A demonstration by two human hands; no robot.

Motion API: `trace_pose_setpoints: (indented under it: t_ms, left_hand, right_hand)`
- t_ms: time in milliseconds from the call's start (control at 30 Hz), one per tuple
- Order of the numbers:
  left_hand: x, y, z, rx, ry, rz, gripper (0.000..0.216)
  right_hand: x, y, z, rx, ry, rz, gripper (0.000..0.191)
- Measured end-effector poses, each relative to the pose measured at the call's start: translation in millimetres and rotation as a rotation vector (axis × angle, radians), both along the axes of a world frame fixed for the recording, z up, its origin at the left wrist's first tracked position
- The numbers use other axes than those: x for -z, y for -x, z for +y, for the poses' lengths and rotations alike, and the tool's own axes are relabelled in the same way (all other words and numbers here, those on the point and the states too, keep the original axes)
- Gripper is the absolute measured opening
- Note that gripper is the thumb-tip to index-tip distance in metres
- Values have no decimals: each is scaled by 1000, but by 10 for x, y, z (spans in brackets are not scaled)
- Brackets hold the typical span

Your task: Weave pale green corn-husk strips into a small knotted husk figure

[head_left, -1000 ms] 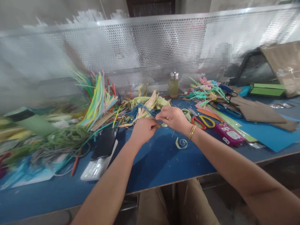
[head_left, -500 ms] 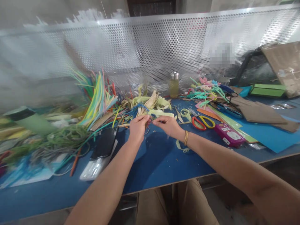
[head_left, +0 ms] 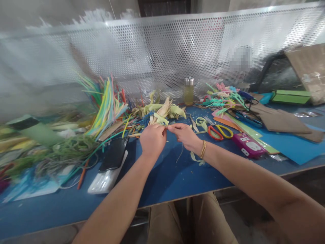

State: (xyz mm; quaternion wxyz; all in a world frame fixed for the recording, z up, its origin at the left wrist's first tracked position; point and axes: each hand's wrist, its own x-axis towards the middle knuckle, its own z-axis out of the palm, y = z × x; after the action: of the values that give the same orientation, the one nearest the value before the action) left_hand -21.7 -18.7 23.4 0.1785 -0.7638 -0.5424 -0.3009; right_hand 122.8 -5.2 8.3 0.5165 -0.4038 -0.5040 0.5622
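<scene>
The left hand (head_left: 153, 139) is curled closed on a pale-green, ribbon-like leafy strip (head_left: 161, 119), which rises just beyond its knuckles; the grip itself is hidden. The right hand (head_left: 187, 136) meets it fingertip to fingertip, thumb and forefinger pinched together; what they hold cannot be told. Dry, cream-coloured husks (head_left: 165, 106) lie just behind the strip, on the blue bench (head_left: 172, 183).

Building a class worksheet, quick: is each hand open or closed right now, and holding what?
Left hand: closed at a pale green strip; grip unclear.
Right hand: closed in a pinch; anything held can't be told.
</scene>
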Motion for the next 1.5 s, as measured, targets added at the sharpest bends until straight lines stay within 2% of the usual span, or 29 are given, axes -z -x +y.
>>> trace_pose_setpoints:
  t_ms: [133,233,300,400,467,533,633,733,933,1000,1167,1300,1400,1500]
  left_hand:
    - [12,-47,-37,47,32,11,38]
    - [22,-64,-37,126,116,-120,37]
    - [28,-36,8,210,256,-339,35]
    - [24,64,123,325,596,-842,46]
    - [11,144,192,377,762,-1017,47]
    - [-2,210,234,419,821,-983,35]
    - [-5,256,251,438,825,-909,24]
    - [7,237,235,422,848,-992,31]
    - [28,138,167,423,1086,-1061,28]
    - [40,130,166,432,1090,-1052,27]
    - [66,176,209,434,974,-997,34]
    - [49,210,238,436,934,-969,29]
    - [41,189,241,428,902,-1050,26]
    - [75,115,230,422,889,-1219,27]
  right_hand:
    - [10,-31,35,42,29,-21,24]
    - [11,-66,73,63,45,-36,21]
    - [-4,-111,105,51,63,-43,19]
    - [-37,-207,162,-27,106,-41,17]
    - [-53,-270,198,-77,124,-43,17]
    - [-61,-317,226,-94,124,-46,15]
    - [-59,-344,247,-103,102,-46,10]
    - [-43,-335,247,-109,94,-48,10]
    - [-12,-305,231,-138,93,-48,19]
    - [-11,-304,229,-151,94,-47,19]
    - [-14,-317,241,-183,101,-18,12]
    - [-31,-319,228,-182,103,-53,13]
    - [-61,-298,188,-133,103,-141,16]
    - [-78,-265,145,-92,77,-190,16]
